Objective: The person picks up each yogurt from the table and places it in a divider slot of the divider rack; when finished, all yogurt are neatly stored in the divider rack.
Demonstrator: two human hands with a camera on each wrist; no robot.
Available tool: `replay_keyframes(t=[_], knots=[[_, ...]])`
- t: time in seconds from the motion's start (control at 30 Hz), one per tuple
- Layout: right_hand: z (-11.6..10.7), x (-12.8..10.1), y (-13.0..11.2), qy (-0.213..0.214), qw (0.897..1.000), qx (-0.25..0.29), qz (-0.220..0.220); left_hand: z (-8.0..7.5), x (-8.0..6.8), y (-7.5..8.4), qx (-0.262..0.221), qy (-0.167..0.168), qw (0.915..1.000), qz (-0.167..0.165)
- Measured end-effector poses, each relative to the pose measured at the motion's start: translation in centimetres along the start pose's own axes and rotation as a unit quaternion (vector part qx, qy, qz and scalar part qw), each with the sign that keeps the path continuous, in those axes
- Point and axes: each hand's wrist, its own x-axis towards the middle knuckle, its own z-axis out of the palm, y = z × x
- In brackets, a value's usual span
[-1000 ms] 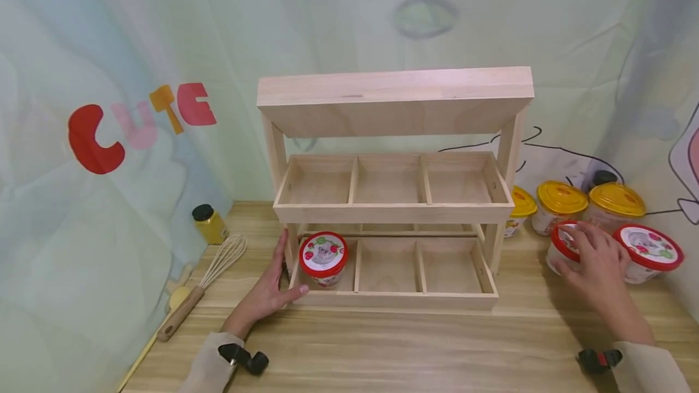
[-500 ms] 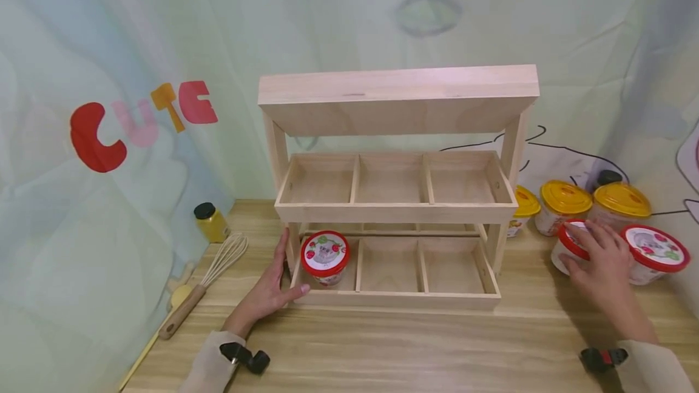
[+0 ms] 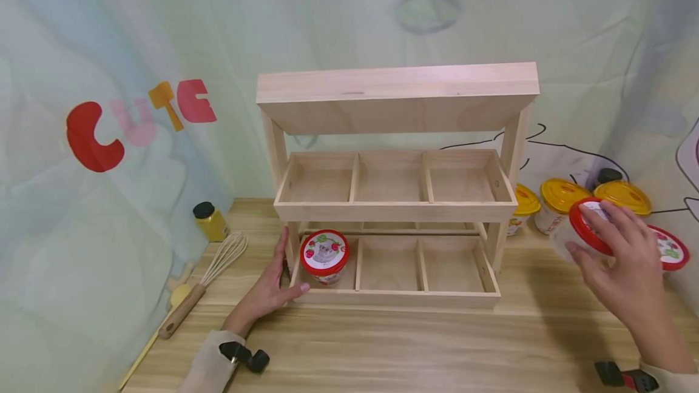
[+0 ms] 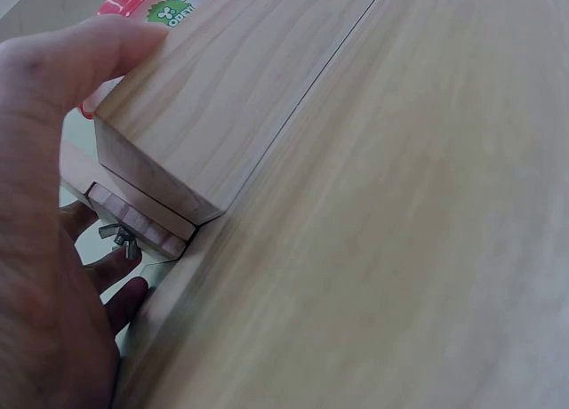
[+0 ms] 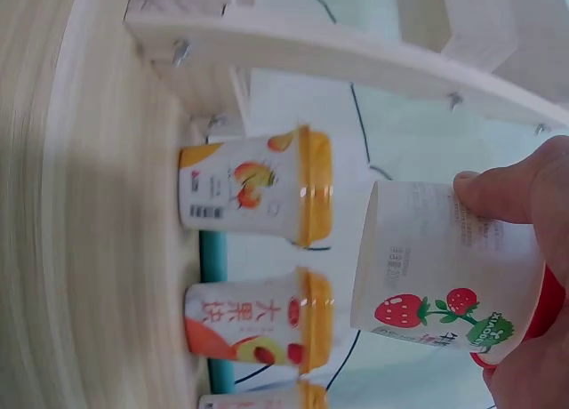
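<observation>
A wooden two-tier rack (image 3: 395,205) stands on the table. One red-lidded strawberry cup (image 3: 324,255) sits in its lower left compartment. My left hand (image 3: 266,288) rests flat against the rack's lower left corner (image 4: 147,173), thumb on the front rail. My right hand (image 3: 622,262) grips a second red-lidded strawberry cup (image 3: 587,229) by its lid and holds it in the air, right of the rack; the right wrist view shows the same cup (image 5: 436,276) tilted, with fingers around its top.
Three yellow-lidded peach cups (image 3: 562,202) and another red-lidded cup (image 3: 668,250) stand to the right of the rack. A yellow jar with a black cap (image 3: 209,221), a whisk (image 3: 204,281) and a yellow utensil (image 3: 177,297) lie at the left.
My right hand has closed on the red-lidded cup and raised it off the table. The left hand has stayed on the rack corner.
</observation>
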Motion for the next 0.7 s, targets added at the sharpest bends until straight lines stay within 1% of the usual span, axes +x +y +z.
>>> replay_keyframes(t=[0.23,0.37,0.53,0.7], knots=[[-0.5,-0.4,-1.8,-0.013,1.000,0.010,-0.004,0.1,0.0,-0.1,-0.002,0.002,1.0000,0.001],[-0.7,-0.8,-2.8,-0.022,1.000,0.021,-0.002,0.1,0.0,-0.1,-0.002,0.000,1.0000,-0.005],[-0.6,-1.4,-4.1,-0.025,0.999,0.042,-0.019,0.0,0.0,0.0,-0.003,0.000,1.0000,-0.008],[-0.4,-1.8,-5.3,-0.033,0.998,0.051,-0.034,0.1,0.1,-0.1,-0.003,0.000,1.0000,-0.006]])
